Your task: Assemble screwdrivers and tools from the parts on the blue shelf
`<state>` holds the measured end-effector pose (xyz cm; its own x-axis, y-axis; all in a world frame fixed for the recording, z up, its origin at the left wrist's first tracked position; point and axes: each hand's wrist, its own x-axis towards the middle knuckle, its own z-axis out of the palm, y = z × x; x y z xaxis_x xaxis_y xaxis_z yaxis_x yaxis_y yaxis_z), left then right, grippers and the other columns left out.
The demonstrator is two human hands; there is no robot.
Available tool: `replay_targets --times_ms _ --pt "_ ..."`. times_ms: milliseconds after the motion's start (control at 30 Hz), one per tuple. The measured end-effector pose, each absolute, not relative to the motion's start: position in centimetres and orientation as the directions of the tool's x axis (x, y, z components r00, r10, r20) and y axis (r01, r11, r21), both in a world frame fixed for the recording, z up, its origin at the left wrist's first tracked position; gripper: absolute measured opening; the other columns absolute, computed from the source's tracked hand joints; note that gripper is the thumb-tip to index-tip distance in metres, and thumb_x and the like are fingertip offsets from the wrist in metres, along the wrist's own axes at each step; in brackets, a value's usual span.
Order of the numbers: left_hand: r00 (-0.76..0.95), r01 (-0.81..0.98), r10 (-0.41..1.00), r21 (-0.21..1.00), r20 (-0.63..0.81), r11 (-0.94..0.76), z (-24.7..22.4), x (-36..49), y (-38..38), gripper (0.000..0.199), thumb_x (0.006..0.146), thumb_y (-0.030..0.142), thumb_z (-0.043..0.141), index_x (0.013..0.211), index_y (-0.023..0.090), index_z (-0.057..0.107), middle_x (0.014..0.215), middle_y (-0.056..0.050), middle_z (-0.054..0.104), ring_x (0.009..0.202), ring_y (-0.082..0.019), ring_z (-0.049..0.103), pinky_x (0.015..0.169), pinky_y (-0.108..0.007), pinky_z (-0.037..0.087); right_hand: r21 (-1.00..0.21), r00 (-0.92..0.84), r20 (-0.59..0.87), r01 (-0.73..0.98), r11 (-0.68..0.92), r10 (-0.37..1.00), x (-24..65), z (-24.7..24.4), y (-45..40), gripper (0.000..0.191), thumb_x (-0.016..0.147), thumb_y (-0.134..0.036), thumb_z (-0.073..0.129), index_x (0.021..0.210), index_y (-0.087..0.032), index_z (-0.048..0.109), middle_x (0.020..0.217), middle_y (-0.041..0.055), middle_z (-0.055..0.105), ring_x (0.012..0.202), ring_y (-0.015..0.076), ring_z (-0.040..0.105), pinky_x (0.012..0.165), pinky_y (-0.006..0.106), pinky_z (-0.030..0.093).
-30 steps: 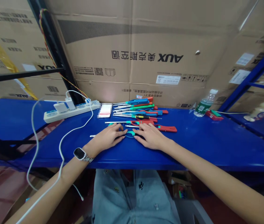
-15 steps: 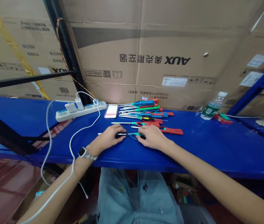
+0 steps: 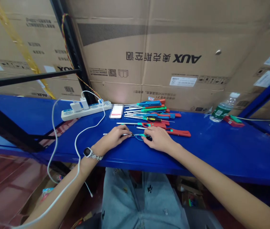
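Observation:
A long-nose gas lighter lies crosswise low over the blue shelf, its metal tube pointing left and its teal-and-blue trigger part between my hands. My left hand is closed, pinching along the tube; a small dark piece shows at its fingertips, too small to name. Curled round the handle end is my right hand, which hides most of the handle. Just beyond my hands rest a red lighter and another red lighter. Further back, several blue, green and red lighters lie side by side, with a yellow-and-black screwdriver among them.
A white power strip with plugs and a loose white cable is at the left. A phone-like white item lies by the lighters. To the right stands a water bottle beside a red-green item. Cardboard boxes wall the back.
The view has shifted slightly. My left fingers have drawn in around the tube near the trigger part, covering the dark part seen before. My right hand keeps its grip.

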<state>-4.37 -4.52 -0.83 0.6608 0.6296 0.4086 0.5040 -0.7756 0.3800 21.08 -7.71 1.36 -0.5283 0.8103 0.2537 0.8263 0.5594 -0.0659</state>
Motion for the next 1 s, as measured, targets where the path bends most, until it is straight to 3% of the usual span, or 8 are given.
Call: replay_targets --times_ms 267,400,600,1000 --pt "0.643 0.542 0.655 0.369 0.397 -0.755 -0.5 -3.7 -5.3 0.027 0.098 0.023 0.052 0.113 0.021 0.075 0.110 -0.009 0.067 0.098 -0.022 0.067 0.094 -0.039 0.054 -0.075 -0.521 0.256 0.829 0.554 0.814 21.0 1.3 -7.7 0.022 0.097 -0.035 0.055 0.091 -0.019 0.068 0.095 0.0069 0.071 0.092 0.0222 0.064 0.070 0.031 0.038" --pt "0.638 0.580 0.667 0.329 0.386 -0.745 -0.6 -3.5 -5.3 0.031 0.100 0.033 0.053 0.121 0.019 0.071 0.114 -0.011 0.063 0.107 -0.026 0.064 0.099 -0.044 0.052 -0.082 -0.511 0.253 0.835 0.545 0.821 21.0 1.3 -7.7 0.021 0.097 -0.034 0.056 0.090 -0.018 0.068 0.095 0.0074 0.070 0.090 0.0218 0.064 0.070 0.031 0.038" --pt "0.694 0.546 0.616 0.285 0.372 -0.788 -1.0 -3.7 -4.5 0.025 0.102 0.029 0.051 0.112 0.020 0.073 0.107 -0.009 0.063 0.097 -0.022 0.064 0.091 -0.038 0.054 -0.097 -0.511 0.272 0.828 0.552 0.815 21.1 1.1 -7.6 0.021 0.097 -0.034 0.056 0.089 -0.019 0.068 0.093 0.0072 0.070 0.091 0.0220 0.064 0.072 0.031 0.040" --pt "0.662 0.485 0.604 0.362 0.443 -0.797 -1.1 -3.5 -4.4 0.025 0.102 0.031 0.054 0.107 0.019 0.075 0.101 -0.008 0.066 0.092 -0.020 0.066 0.087 -0.035 0.054 -0.107 -0.514 0.277 0.824 0.557 0.812 21.1 0.9 -7.6 0.020 0.097 -0.035 0.057 0.091 -0.019 0.067 0.093 0.0070 0.070 0.092 0.0221 0.064 0.074 0.031 0.040"
